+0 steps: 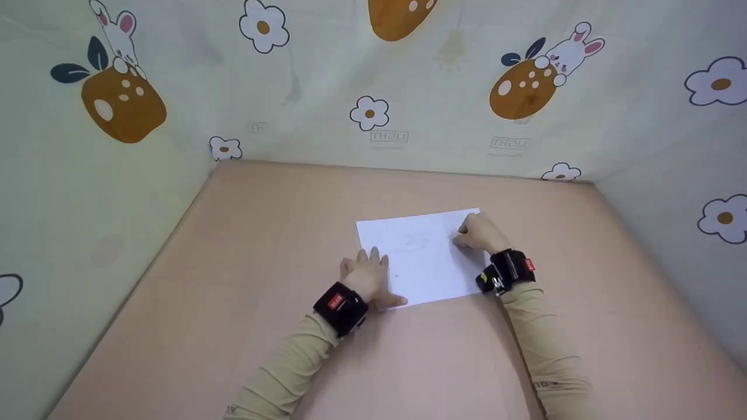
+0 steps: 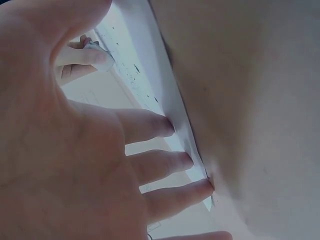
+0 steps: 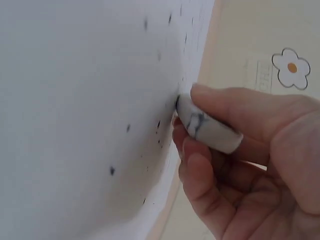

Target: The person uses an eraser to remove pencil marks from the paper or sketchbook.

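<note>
A white sheet of paper (image 1: 429, 271) lies on the table, with a faint grey smudge in its upper middle. My left hand (image 1: 365, 276) rests on its left side, fingers spread and thumb out along the near edge. In the left wrist view the fingertips (image 2: 185, 159) touch the paper near its border. Over the sheet's right part, my right hand (image 1: 482, 233) pinches a white eraser (image 3: 209, 129) between thumb and fingers. Dark marks streak the eraser, and its blackened end meets the paper. Small dark eraser crumbs (image 3: 112, 171) are scattered across the sheet.
The light brown tabletop (image 1: 262, 233) extends around the paper. Behind and at both sides hangs a pale curtain (image 1: 315, 76) printed with rabbits, orange fruit and flowers. Black camera straps (image 1: 341, 309) circle both wrists over beige sleeves (image 1: 286, 367).
</note>
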Motion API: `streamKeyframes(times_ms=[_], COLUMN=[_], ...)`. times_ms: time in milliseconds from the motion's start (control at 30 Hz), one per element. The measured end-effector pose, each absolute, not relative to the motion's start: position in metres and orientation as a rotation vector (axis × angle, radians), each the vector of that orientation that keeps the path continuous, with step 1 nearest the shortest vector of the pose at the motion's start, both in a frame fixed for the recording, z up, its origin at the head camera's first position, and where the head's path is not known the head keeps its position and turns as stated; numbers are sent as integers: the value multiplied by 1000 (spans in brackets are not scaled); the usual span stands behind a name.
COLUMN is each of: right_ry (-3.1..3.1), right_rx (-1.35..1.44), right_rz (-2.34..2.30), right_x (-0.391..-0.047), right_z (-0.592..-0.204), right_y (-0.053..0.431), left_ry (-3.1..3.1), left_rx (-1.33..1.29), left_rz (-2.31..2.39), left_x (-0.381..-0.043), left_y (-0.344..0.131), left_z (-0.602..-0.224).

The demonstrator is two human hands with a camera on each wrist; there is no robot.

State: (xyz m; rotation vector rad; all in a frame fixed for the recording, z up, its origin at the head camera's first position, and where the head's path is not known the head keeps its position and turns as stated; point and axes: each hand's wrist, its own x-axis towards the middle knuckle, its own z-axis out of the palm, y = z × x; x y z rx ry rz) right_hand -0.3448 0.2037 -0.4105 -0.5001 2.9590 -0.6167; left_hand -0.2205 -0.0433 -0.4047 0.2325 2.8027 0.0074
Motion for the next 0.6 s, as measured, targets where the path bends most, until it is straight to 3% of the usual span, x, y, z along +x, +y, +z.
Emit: streamKeyframes(times_ms=[200,400,600], right_ry=[3097,2988,3078], right_rx=[-263,-400,-286], right_rz=[-576,-640,-648], right_x=[-344,-344,-345], right_z=[-411,-411,-415], right_y=[205,202,208], left_ry=[2794,2786,2788], left_rx=[233,225,222], left_rz=[-12,2,32], left_x=[-220,-223,-221], left_y=[-44,-44,-45], left_z=[-406,-405,-405])
